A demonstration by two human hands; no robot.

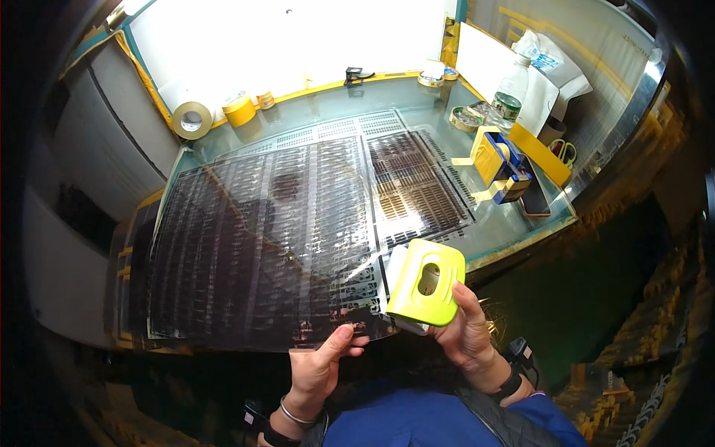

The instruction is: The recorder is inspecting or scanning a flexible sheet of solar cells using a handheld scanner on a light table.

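My right hand (468, 334) grips a lime-green hole punch (439, 298), thumb on its right side and fingers underneath. The punch has an oval opening in its top lever and is at the near right corner of a large dark printed film sheet (246, 246). Whether the film's edge lies in the punch's slot is hidden. At the film's near edge, my left hand (322, 369) pinches the film, with the thumb on top and the fingertips partly hidden. A smaller brownish printed film (417, 182) lies at the right of the big one, on the glass table (484, 242).
Tape rolls (240, 110) stand at the back left beside a bright white panel (298, 45). A blue-and-yellow tape dispenser (500, 167), a phone (535, 190), a plastic bottle (511, 89) and green-handled scissors (567, 154) are at the right. A black clip (356, 75) sits at the back.
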